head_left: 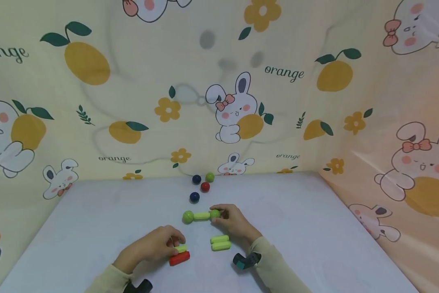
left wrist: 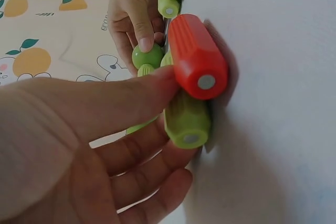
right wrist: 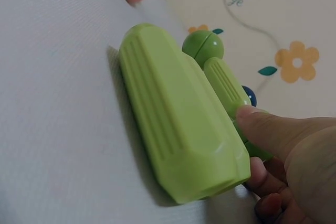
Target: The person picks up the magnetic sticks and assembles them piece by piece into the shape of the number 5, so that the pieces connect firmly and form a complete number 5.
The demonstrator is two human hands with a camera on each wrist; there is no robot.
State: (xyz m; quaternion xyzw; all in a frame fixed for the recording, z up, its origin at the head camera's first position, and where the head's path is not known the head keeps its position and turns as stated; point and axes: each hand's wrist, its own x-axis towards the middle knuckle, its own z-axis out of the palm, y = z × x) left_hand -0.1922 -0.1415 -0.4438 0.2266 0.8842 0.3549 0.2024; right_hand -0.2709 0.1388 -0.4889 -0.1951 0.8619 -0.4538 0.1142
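My left hand [head_left: 157, 245] pinches a light green magnetic rod [left wrist: 188, 123] between thumb and fingers, low over the white table. A red magnetic rod [head_left: 179, 258] lies alongside that rod, and the thumb tip is right at its side in the left wrist view. Farther forward, my right hand [head_left: 235, 223] grips the green ball [head_left: 215, 214] at the right end of a dumbbell-shaped piece. A green rod [head_left: 201, 216] links it to another green ball [head_left: 187, 217] on the left. Two more green rods [head_left: 220, 245] lie side by side, closer to me than the right hand.
Beyond the dumbbell piece, two dark blue balls [head_left: 194, 197], a red ball [head_left: 205, 187] and a green ball [head_left: 209, 177] sit toward the back of the white table [head_left: 278, 199]. A printed cloth backdrop [head_left: 190, 61] rises behind the table.
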